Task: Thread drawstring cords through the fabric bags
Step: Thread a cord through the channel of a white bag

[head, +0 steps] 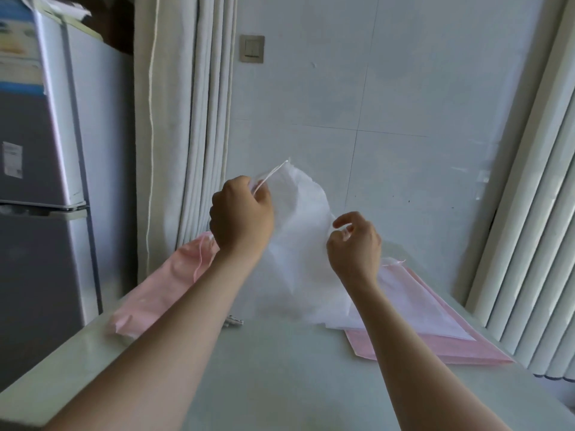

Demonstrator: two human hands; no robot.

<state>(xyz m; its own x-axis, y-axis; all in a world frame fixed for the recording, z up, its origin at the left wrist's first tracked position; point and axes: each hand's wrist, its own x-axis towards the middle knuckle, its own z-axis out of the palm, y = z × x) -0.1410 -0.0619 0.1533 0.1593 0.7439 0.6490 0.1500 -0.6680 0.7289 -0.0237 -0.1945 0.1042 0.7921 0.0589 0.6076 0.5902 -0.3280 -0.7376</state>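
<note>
Head view shows both your bare forearms reaching out over the pale grey-green table top [280,368], with a thin white non-woven fabric bag [298,237] lifted clear of the surface between your hands. Your left hand [241,213] is closed into a fist around the bag's upper left corner, and a thin white drawstring cord [270,175] runs out of that fist, slanting up and to the right toward the bag's highest corner. Your right hand [354,244] sits lower and to the right, its thumb and forefinger pinched together at the bag's right edge while the other fingers curl loosely; whether the pinch holds cord or only fabric is not clear. The bag's top edge slopes from upper left down to lower right between the two grips, and its long axis hangs roughly downward, the lower end draping onto the table. A pale pink fabric bag [161,287] with a pink cord lies on the table behind your left forearm, stretched diagonally toward the wall. To the right, a flat stack of pink and white fabric bags [435,331] rests on the table beneath and beyond your right forearm.
</note>
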